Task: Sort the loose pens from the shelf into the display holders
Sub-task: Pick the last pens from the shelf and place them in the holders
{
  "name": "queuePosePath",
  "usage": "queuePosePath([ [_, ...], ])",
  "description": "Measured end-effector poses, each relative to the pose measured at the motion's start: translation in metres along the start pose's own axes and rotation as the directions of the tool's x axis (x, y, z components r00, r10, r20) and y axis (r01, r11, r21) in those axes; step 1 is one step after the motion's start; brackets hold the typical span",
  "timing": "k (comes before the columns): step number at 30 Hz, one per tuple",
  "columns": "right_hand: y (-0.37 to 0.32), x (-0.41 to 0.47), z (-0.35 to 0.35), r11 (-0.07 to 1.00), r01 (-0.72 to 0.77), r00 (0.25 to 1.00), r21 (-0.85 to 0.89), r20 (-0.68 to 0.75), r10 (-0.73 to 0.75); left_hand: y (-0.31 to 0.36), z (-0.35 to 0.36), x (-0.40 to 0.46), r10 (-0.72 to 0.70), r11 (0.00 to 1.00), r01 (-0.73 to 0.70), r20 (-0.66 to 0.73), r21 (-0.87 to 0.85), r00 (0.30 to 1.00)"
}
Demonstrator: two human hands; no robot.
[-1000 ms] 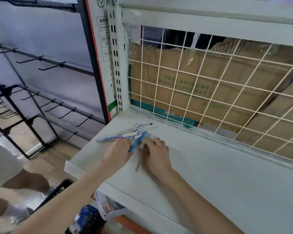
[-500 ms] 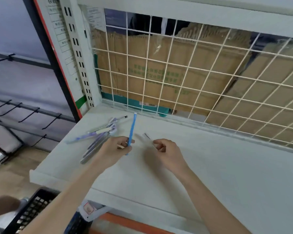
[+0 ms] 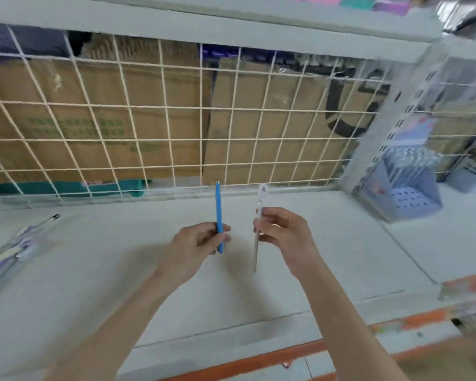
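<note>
Left hand (image 3: 197, 243) grips an upright blue pen (image 3: 218, 207); right hand (image 3: 285, 235) pinches what looks like a pale pen (image 3: 259, 213) just beside it.

Green print on the cardboard box (image 3: 99, 127) is too blurred to read.

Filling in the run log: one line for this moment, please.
left hand grips blue pen upright | right hand pinches white pen | holder far right | loose pens left
</note>
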State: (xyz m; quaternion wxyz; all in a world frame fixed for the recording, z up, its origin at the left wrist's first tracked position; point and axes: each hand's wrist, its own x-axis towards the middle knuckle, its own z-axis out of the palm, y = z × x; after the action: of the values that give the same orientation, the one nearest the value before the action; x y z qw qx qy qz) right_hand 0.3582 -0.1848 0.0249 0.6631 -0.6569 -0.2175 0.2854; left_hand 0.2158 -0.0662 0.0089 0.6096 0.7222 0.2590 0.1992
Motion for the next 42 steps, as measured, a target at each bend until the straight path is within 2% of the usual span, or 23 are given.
queuePosePath([
  [5,-0.008,-0.012,-0.082,0.995,0.093,0.992,0.046,-0.088,-0.089,0.032,0.087,0.002,0.068,0.996,-0.068,-0.011,-0.059,0.998],
  [9,-0.007,-0.027,-0.163,0.991,0.132,0.985,0.018,-0.116,-0.129,0.048,0.166,0.002,0.088,0.993,-0.091,-0.042,-0.072,0.995],
  [16,-0.022,-0.043,-0.315,0.989,0.148,0.949,0.003,-0.281,-0.141,0.074,0.318,0.02,0.12,0.992,-0.119,0.01,-0.044,0.993],
  [21,-0.043,-0.036,-0.385,0.982,0.188,0.921,-0.006,-0.345,-0.179,0.094,0.388,0.034,0.174,0.981,-0.17,0.039,-0.09,0.984],
  [32,-0.032,0.023,-0.418,0.992,0.129,0.945,0.008,-0.304,-0.12,0.097,0.423,0.09,0.217,0.97,-0.21,0.049,-0.119,0.975],
  [42,-0.055,0.115,-0.413,0.972,0.155,0.965,-0.177,-0.183,-0.188,0.082,0.419,0.164,0.272,0.943,-0.296,-0.159,-0.154,0.949],
])
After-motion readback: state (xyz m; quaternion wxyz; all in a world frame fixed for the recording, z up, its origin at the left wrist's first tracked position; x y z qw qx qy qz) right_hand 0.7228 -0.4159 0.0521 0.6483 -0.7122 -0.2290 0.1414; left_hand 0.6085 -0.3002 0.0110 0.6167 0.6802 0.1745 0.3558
